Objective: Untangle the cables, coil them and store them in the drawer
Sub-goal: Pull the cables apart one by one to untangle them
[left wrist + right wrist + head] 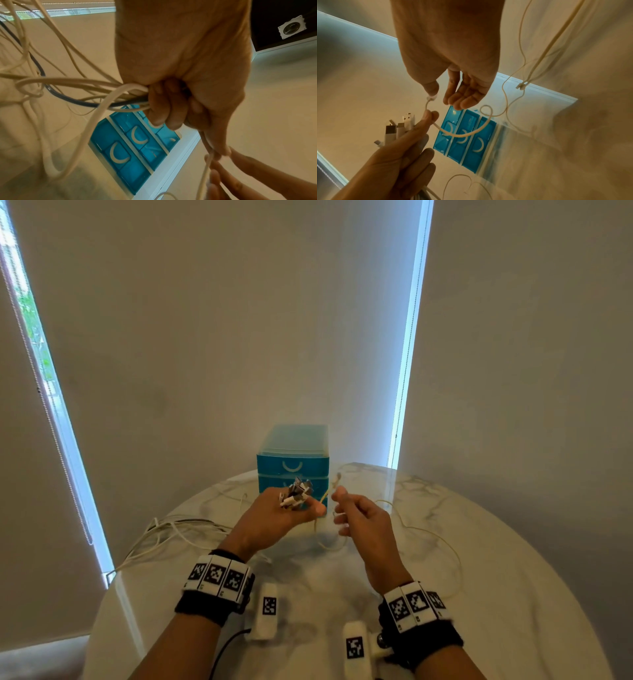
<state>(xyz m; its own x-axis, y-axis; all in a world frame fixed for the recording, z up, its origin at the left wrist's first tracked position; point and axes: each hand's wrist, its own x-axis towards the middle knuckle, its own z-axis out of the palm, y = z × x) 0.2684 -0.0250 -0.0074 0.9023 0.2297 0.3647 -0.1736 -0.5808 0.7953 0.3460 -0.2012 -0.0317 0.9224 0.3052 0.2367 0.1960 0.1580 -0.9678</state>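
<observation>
Here the left hand point(287, 513) grips the bundled cables point(72, 93) while the right hand point(363, 520) pinches one thin cable point(462, 133), likely to draw it free.
The right wrist view alone shows the plugs point(399, 129) fanned above the left hand; the closed drawer unit point(293, 465) stands on the desk point(496, 594) just beyond both.

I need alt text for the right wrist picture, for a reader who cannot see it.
The right hand pinches the plug end of a thin white cable, which the left hand also pinches while holding a bunch of cable plugs. Behind them stands a blue drawer box, all drawers closed.
</observation>
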